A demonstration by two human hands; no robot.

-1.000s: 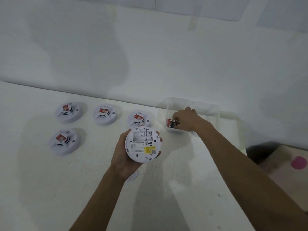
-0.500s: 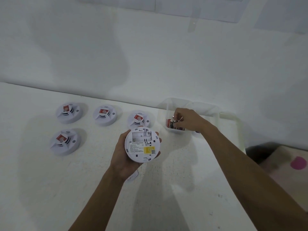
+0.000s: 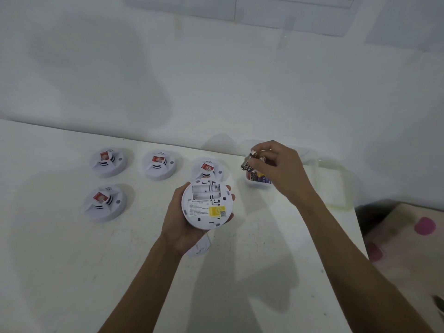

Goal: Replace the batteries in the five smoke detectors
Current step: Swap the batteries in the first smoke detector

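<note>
My left hand (image 3: 179,224) holds a white smoke detector (image 3: 207,205) back side up; its battery bay is open and shows no batteries, and a yellow label sits on its lower part. My right hand (image 3: 280,169) is raised just above a small clear plastic box (image 3: 255,183) and pinches batteries (image 3: 249,161) between its fingertips. More batteries (image 3: 259,177) lie in the box. Several other white detectors rest face up on the table: one (image 3: 107,161) at the back left, one (image 3: 158,164) beside it, one (image 3: 208,169) behind the held unit, and one (image 3: 103,203) at the front left.
A white cover piece (image 3: 200,247) lies on the white table (image 3: 72,272) under my left wrist. A second clear container (image 3: 336,186) stands right of the battery box, near the table's right edge. Beyond that edge is a patterned surface with pink dots (image 3: 425,225). A white wall backs the table.
My right hand has risen out of the clear box with batteries pinched in its fingers. My left hand and the held detector have stayed almost still.
</note>
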